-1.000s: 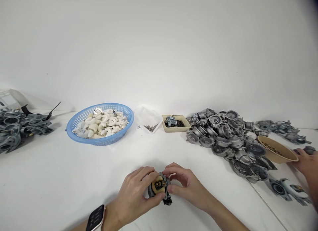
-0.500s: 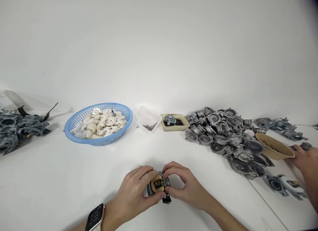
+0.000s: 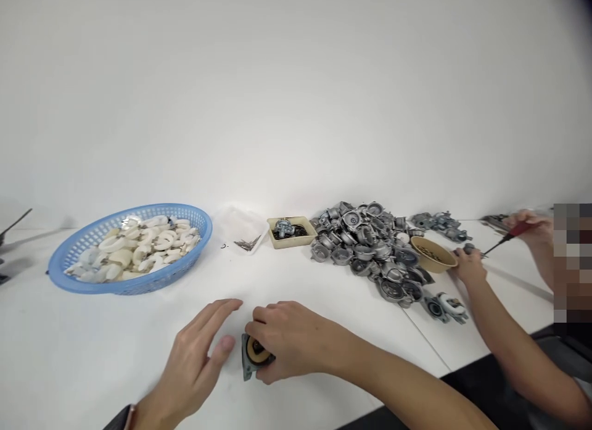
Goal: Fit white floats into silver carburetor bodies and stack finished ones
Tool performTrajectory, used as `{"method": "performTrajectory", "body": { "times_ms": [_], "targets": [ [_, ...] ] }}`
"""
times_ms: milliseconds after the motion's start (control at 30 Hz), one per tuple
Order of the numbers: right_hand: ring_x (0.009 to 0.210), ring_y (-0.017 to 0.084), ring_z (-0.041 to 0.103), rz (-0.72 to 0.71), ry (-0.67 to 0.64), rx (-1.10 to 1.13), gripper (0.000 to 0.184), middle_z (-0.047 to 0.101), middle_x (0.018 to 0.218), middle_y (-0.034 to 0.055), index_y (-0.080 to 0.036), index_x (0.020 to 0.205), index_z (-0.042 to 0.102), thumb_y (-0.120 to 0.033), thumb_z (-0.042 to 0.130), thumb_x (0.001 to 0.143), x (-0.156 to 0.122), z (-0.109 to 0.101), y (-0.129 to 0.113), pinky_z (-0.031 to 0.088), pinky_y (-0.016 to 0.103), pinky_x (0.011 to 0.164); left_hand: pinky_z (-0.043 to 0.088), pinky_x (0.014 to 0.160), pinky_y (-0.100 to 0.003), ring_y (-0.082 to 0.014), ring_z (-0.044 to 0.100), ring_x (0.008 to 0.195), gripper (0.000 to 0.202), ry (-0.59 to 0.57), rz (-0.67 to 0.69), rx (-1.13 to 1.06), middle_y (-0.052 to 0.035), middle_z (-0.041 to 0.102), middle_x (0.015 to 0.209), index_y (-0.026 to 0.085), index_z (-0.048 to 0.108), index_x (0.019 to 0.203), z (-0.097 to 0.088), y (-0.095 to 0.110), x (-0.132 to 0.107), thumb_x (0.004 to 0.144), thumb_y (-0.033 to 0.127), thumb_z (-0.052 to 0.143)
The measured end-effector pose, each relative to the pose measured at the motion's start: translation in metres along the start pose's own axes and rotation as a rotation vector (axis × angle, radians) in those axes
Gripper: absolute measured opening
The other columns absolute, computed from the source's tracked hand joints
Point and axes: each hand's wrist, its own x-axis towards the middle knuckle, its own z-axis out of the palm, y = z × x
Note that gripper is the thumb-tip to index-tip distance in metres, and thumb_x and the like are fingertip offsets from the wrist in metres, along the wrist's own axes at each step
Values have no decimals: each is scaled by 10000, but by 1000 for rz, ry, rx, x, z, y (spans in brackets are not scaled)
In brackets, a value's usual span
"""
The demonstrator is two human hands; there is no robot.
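Note:
My right hand [image 3: 296, 340] is wrapped round a grey metal carburetor body [image 3: 247, 356] with a tan ring-shaped float in its round opening. The fingers cover its right side, so part of it is hidden. Just to the left, my left hand [image 3: 197, 356] holds nothing; its thumb and fingers are apart, with a gap between them and the carburetor. A dark watch [image 3: 121, 417] shows at the left wrist, at the bottom edge.
A blue basket [image 3: 65, 266] of white floats stands left. Behind are a clear tray [image 3: 256, 246] with thin pins and a yellowish tray [image 3: 293, 241]. Metal bowls [image 3: 365, 251] are heaped right, beside a tan tub [image 3: 435, 266]. A co-worker's hands [image 3: 469, 266] hold a red-handled screwdriver [image 3: 513, 231] and a part.
My left hand has let go of the carburetor and opened. My right hand has shifted left with it and turned it. The view has swung right, showing more of the co-worker.

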Motion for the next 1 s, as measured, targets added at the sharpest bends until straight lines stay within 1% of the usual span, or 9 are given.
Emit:
{"method": "performTrajectory", "body": {
  "times_ms": [100, 200, 300, 400, 533, 667, 767, 867, 1000],
  "targets": [
    [704, 188, 607, -31, -90, -87, 313, 623, 922, 42, -161, 989, 629, -409, 694, 809, -9, -14, -2, 356, 282, 511, 582, 846, -268, -217, 679, 1077, 374, 13, -3, 30, -58, 680, 1224, 262, 599, 1270, 0, -5, -2, 1041, 443, 365],
    [836, 206, 632, 14, -134, -35, 325, 625, 1047, 64, -159, 1094, 608, -320, 690, 824, -56, -30, 7, 394, 268, 576, 586, 806, -237, -201, 691, 1061, 359, -5, 15, 55, -38, 686, 1217, 274, 605, 1242, 1, -5, -3, 1039, 440, 359],
    [971, 219, 633, 247, -120, 53, 480, 563, 1265, 80, -210, 1289, 532, -207, 660, 826, -128, -35, 23, 450, 254, 688, 604, 765, -241, -202, 716, 1018, 326, -46, 82, 97, -23, 705, 1181, 289, 599, 1237, 3, -5, -5, 1018, 433, 404],
    [901, 197, 639, 507, -161, 55, 619, 439, 1420, 98, -258, 1343, 498, -74, 612, 763, -198, -29, 43, 439, 234, 641, 632, 725, -278, -229, 739, 969, 321, -93, 159, 150, -18, 723, 1159, 305, 601, 1245, 6, -5, -7, 978, 432, 476],
    [948, 212, 642, 674, -186, 45, 634, 435, 1441, 105, -252, 1360, 515, -55, 539, 757, -259, -21, 77, 476, 259, 745, 661, 706, -328, -255, 751, 950, 342, -110, 222, 195, -4, 738, 1153, 330, 597, 1266, 12, -6, -8, 949, 418, 502],
    [1096, 277, 608, 722, -166, 23, 647, 498, 1397, 126, -191, 1350, 536, -70, 543, 715, -282, -19, 110, 476, 325, 903, 665, 689, -296, -239, 762, 922, 338, -111, 263, 223, 24, 753, 1124, 342, 594, 1259, 16, -7, -7, 945, 436, 516],
    [1115, 292, 600, 736, -155, 42, 596, 546, 1332, 126, -181, 1272, 591, -100, 583, 681, -288, -15, 125, 480, 336, 927, 664, 718, -293, -233, 764, 927, 358, -108, 310, 272, 21, 755, 1127, 319, 589, 1267, 17, -9, -6, 954, 473, 511],
    [1048, 266, 620, 751, -120, 49, 526, 601, 1225, 100, -192, 1189, 628, -129, 607, 667, -293, -14, 130, 493, 319, 918, 658, 739, -287, -227, 760, 944, 406, -96, 350, 306, -6, 753, 1137, 291, 575, 1291, 18, -14, -9, 964, 520, 496],
    [1033, 264, 617, 813, -31, 14, 509, 622, 1184, 81, -220, 1209, 614, -213, 626, 700, -311, -36, 135, 503, 327, 923, 652, 772, -286, -220, 744, 1008, 454, -125, 356, 363, -30, 730, 1195, 280, 527, 1363, 24, -26, -20, 979, 515, 468]
  ]
}}
